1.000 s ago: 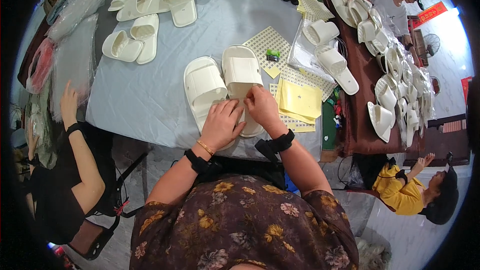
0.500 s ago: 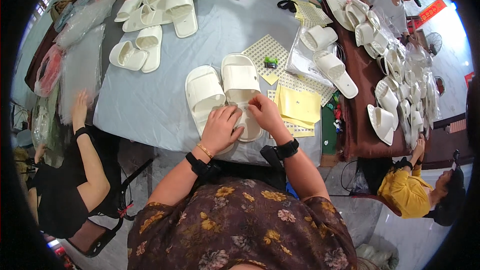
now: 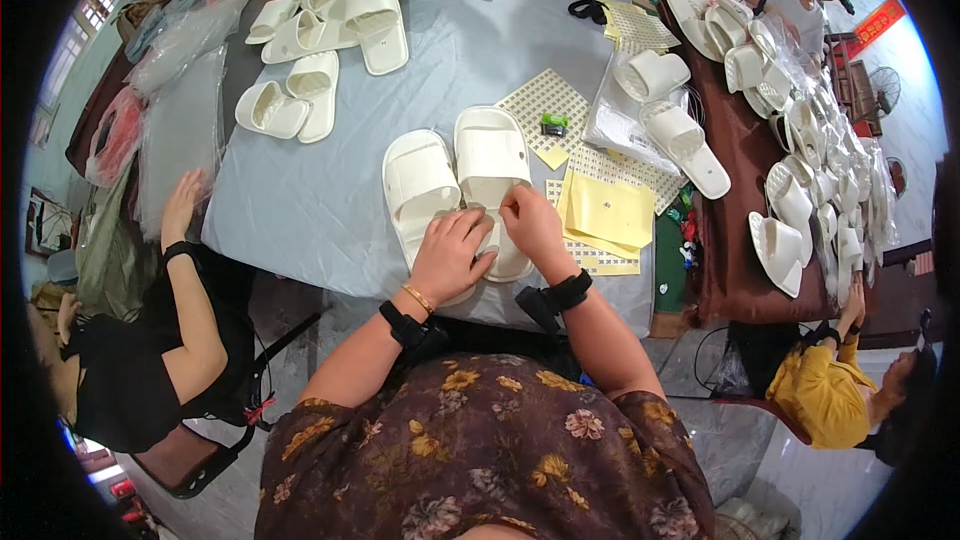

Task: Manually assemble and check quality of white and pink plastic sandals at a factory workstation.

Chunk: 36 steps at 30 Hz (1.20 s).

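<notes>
A pair of cream slide slippers lies side by side on the table before me, toes pointing away. My left hand (image 3: pixel 452 252) rests over the inner edges of the left slipper (image 3: pixel 418 165) and the right slipper (image 3: pixel 490 150), fingers spread and thumb apart. On the right slipper's footbed, just behind the strap, my right hand (image 3: pixel 533 227) has its thumb and fingertips pinched together. Whatever is between those fingertips is too small or hidden. Just right of that hand lie a yellow backing sheet (image 3: pixel 612 210) and printed label sheets (image 3: pixel 545 105).
More cream slippers (image 3: pixel 375 25) sit at the far left of the grey-covered table (image 3: pixel 300 205). At right, a brown-covered surface (image 3: pixel 725 240) bears many slippers, some bagged. Clear plastic bags (image 3: pixel 180 130) lie at left by a co-worker's hand (image 3: pixel 183 202). Two other people are at the right.
The whole view has shifted slightly, so things sit a little farther right. My hands stay at the same slippers, the right one's fingertips slightly farther toward the strap.
</notes>
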Tool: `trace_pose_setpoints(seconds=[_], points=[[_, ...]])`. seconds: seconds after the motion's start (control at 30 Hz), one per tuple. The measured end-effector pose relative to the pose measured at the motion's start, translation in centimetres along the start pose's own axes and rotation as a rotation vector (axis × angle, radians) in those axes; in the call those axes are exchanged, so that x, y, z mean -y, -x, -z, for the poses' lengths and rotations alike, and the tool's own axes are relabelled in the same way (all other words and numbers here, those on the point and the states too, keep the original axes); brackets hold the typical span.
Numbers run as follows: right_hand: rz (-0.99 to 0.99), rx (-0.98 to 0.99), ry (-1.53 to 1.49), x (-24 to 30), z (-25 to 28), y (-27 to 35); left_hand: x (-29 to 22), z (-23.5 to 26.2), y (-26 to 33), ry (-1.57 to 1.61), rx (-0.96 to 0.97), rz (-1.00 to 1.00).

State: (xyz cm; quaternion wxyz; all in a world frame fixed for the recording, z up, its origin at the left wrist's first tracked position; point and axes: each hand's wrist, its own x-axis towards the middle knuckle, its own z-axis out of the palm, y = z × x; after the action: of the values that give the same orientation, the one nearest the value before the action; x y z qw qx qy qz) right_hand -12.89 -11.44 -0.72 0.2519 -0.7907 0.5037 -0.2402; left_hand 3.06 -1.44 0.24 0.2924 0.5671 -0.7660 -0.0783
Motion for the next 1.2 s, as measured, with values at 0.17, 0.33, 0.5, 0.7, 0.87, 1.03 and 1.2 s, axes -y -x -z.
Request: trace_pose_setpoints(seconds=[0.17,0.33,0.5,0.7,0.87,1.03,1.2], points=[[-0.056,0.049,-0.256,-1.0,0.8,-0.1,0.1,0.0,0.0,-0.01,-0.005,-0.007],[0.038,-0.033,0.012,0.7,0.3,0.8,0.1,0.0,0.2,-0.004,0.004,0.004],[0.008,0.003,0.084,0.8,0.1,0.8,0.0,0.0,0.1,-0.002,0.003,-0.004],[0.042,0.09,0.011,-0.6,0.3,0.1,0.1,0.1,0.1,-0.017,-0.04,-0.021],[0.131,0.158,0.111,0.8,1.3,-0.1,0.2,0.2,0.0,0.03,-0.023,-0.008],[0.029,0.134,0.168,1.9,1.4,-0.4,0.2,0.3,0.0,0.046,0.001,0.007],[-0.118,0.106,-0.215,0.1,1.4,-0.3,0.0,0.2,0.0,-0.001,-0.026,-0.026]])
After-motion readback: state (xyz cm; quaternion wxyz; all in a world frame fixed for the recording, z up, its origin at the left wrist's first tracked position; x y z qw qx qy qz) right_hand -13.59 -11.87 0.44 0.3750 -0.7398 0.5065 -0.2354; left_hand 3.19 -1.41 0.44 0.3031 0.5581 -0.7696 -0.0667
